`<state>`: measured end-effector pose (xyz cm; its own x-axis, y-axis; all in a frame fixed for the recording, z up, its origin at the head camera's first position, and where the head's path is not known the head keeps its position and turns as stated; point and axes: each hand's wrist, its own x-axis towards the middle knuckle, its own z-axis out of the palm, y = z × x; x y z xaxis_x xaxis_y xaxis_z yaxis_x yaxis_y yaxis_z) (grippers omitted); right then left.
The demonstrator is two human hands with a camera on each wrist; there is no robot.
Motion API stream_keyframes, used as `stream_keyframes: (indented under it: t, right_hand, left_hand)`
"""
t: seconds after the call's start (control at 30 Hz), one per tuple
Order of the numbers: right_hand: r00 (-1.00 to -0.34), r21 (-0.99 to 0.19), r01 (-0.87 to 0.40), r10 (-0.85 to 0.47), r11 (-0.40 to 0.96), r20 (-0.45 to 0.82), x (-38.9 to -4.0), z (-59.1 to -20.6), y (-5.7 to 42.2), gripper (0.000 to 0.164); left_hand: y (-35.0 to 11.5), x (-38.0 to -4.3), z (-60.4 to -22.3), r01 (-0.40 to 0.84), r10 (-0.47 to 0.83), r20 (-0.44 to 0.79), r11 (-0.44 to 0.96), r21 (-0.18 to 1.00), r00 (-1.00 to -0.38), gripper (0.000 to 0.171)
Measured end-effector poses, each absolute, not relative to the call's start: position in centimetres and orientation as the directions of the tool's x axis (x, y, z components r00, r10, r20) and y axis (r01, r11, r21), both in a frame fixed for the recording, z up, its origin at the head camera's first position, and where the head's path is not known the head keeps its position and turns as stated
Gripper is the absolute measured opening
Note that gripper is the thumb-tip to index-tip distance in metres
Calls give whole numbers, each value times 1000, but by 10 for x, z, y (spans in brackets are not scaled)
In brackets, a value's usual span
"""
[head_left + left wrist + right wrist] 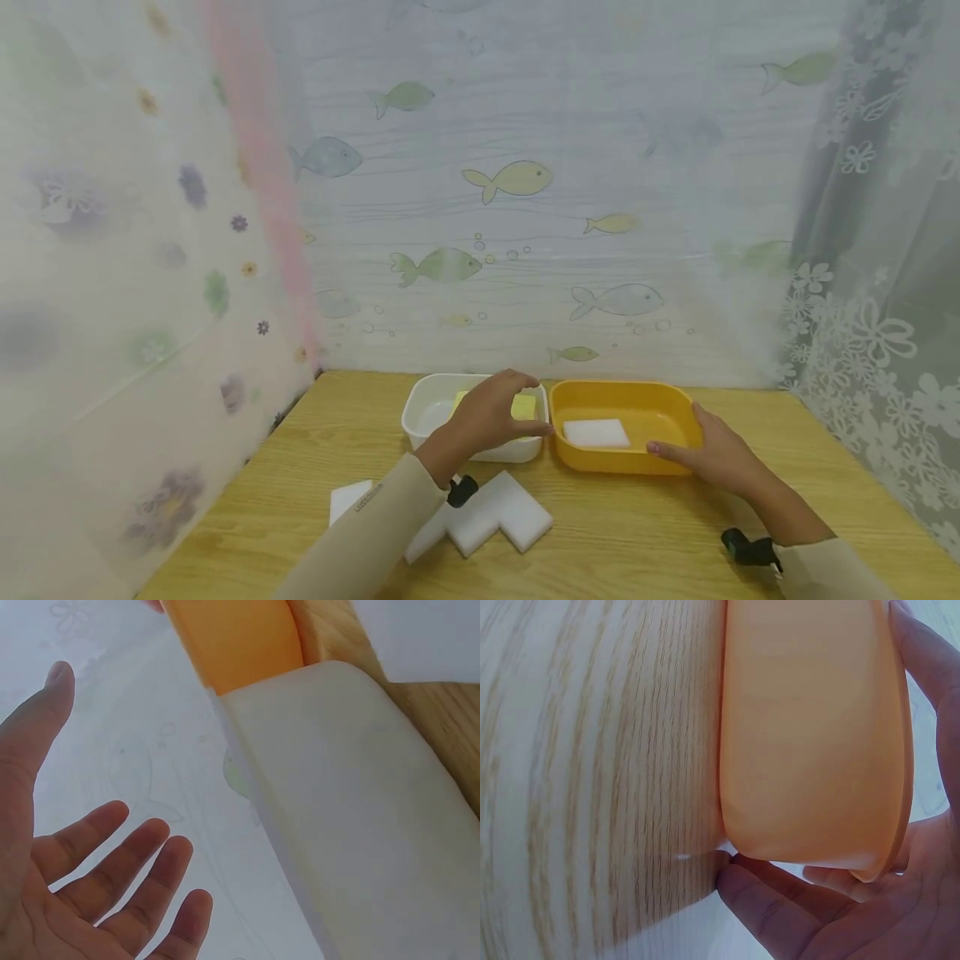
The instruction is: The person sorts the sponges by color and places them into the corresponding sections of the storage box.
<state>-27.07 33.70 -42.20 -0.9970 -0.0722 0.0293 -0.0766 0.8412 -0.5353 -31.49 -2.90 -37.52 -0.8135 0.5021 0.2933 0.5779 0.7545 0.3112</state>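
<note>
Evidently, steadiness is the right side's business from where I sit: I have the right hand (720, 454) wrapped about the right end of the orange, oblong, round-cornered plastic tub (611, 461), thumb at the near rim and fingers around the outer end. I judge that hold is there to keep the tub from sliding on the tan wood-grain tabletop (630, 537), since nothing suggests a lift; its base looks flat on the wood.

The left hand (491, 412) I read as wide and unloaded: thumb and fingers stand well apart with nothing between them, over the right part of the white, round-cornered plastic tub (517, 452). My left-wrist view shows the fingers spread, a gap between them and that tub's wall.

Both tubs sit side by side at the far part of the table, rims meeting or nearly so, presumably so one short sweep of the arm covers both. A flat, white, rectangular foam pad (597, 433) lies in the left part of the orange tub. Yellow, foam-like pieces (524, 407) show in the white tub, partly behind the hand; I cannot count them. Nearer me, white, square-edged foam blocks (527, 518) lie on the wood, within easy reach, partly hidden by the left sleeve (367, 533).
</note>
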Motion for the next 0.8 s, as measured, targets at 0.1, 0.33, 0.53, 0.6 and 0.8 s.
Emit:
stream_keyframes:
  t: [0.1,0.33,0.53,0.6,0.8]
  right_hand:
    - [-996,-538,-94,-80,838,51,-270,-422,337,123]
    - [-993,-540,-118,-92,833,76,-270,-422,336,121]
    - [-994,-546,-109,-87,831,66,-270,-422,335,122]
    - [-994,-546,-105,-83,831,63,-271,-423,335,122]
    - [-997,-534,-82,-73,841,38,-270,-422,337,124]
  left_hand:
    - [-36,-309,-377,584,506,299,748,315,-809,80]
    - [-56,-292,-381,572,492,295,738,358,-819,81]
    - [-71,-283,-385,607,499,349,690,395,-793,76]
    - [-75,-281,-387,623,507,365,669,405,-781,72]
    - [-83,-277,-390,662,562,351,618,423,-749,63]
